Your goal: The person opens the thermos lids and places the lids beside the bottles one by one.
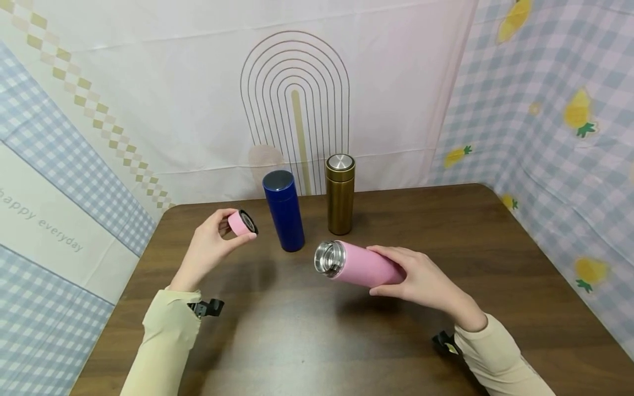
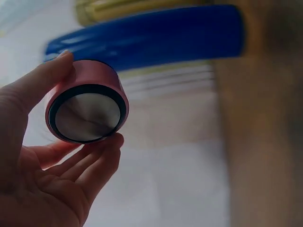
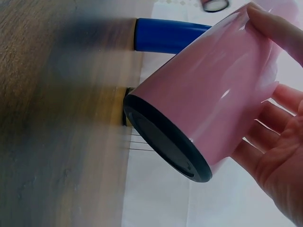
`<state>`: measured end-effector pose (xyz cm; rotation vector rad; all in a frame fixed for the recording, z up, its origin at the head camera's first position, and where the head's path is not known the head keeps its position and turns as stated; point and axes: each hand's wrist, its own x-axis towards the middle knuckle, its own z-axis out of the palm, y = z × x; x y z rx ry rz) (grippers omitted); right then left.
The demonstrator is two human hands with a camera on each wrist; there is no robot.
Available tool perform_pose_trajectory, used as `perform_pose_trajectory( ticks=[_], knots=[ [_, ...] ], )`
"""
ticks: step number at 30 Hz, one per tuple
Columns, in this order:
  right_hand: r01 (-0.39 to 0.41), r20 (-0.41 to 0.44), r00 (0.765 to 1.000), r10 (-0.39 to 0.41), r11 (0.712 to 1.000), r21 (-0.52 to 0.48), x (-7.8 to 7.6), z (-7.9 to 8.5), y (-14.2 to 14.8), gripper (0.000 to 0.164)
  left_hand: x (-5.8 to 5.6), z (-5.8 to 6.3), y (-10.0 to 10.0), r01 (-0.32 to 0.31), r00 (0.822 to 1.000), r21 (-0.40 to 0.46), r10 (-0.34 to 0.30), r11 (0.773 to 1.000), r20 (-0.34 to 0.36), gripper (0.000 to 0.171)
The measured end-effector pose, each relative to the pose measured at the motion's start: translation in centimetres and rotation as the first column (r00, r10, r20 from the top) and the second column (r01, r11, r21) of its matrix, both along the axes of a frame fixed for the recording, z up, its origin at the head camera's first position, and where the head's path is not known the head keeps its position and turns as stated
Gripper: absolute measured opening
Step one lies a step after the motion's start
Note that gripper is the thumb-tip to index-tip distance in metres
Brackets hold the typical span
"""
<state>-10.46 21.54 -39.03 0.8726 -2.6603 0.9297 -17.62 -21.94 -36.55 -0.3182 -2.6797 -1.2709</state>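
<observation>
My left hand point(image 1: 210, 242) pinches a pink lid point(image 1: 239, 223) between thumb and fingers, above the left part of the table. In the left wrist view the lid's round metal top point(image 2: 88, 117) with its dark ring faces the camera. My right hand point(image 1: 416, 278) grips a pink thermos bottle point(image 1: 369, 265) round its body and holds it tilted almost flat over the table. Its uncovered steel mouth point(image 1: 329, 258) points left, toward the lid. The right wrist view shows the bottle's black base point(image 3: 165, 139). Lid and bottle are well apart.
Behind the hands, a blue bottle point(image 1: 284, 212) and a gold bottle point(image 1: 340, 198) stand upright with their lids on, near the back edge of the brown wooden table point(image 1: 297, 341). Patterned cloth point(image 1: 198, 110) hangs behind the table and along both sides.
</observation>
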Motion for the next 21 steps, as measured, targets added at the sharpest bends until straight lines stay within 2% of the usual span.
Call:
perform_pose_trajectory(
  ticks=[5,10,14,18,21],
  knots=[
    [0.003,-0.006,1.000,-0.003,1.000,0.008,0.2,0.2,0.3,0.076,-1.7,-3.2,-0.9,-0.017,0.995,-0.040,0.021,0.999,0.099,0.071],
    [0.014,-0.005,1.000,-0.014,1.000,0.006,0.3,0.2,0.4,0.076,-2.7,-5.5,-1.3,-0.007,0.984,-0.026,0.011,1.000,0.179,0.071],
    [0.011,0.002,1.000,-0.011,1.000,0.005,0.3,0.2,0.4,0.076,-2.9,-6.6,-1.6,-0.008,0.975,-0.026,0.013,1.000,0.222,0.071],
    [0.013,0.009,1.000,-0.013,1.000,0.004,0.2,0.3,0.4,0.076,-2.7,-7.2,-1.8,-0.003,0.974,-0.065,0.017,0.998,0.226,0.071],
    [0.015,0.009,1.000,-0.015,1.000,0.006,0.2,0.4,0.5,0.077,-2.6,-7.5,-1.9,0.015,0.973,-0.065,0.000,0.998,0.230,0.071]
  ],
)
